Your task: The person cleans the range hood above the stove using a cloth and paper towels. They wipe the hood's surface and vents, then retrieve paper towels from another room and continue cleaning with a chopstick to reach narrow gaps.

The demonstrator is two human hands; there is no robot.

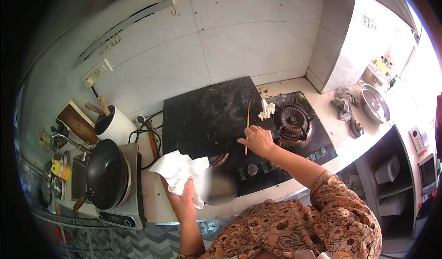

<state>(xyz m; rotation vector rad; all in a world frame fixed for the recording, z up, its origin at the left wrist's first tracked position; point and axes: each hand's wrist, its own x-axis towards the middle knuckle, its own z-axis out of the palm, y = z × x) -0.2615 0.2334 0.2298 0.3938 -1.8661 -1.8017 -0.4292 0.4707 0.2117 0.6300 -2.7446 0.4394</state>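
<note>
White-tiled kitchen wall behind a cluttered bench (152, 199), with a black wok (107, 174) on the induction plate at far left. My left hand (183, 199) is bent up at the bench edge, clamped on a bunch of white paper towel (177, 169). My right hand (258, 140) reaches out over the black stove top (207, 116), fingers pinching a thin wooden stick (247, 123) that points away toward the wall, just left of the burner (292, 121).

Crumpled white paper towel (177, 169), thin wooden stick (247, 126), grimy glossy black stovetop (207, 116).

A black wok (107, 174) sits beside a white ribbed container (115, 126).
</note>
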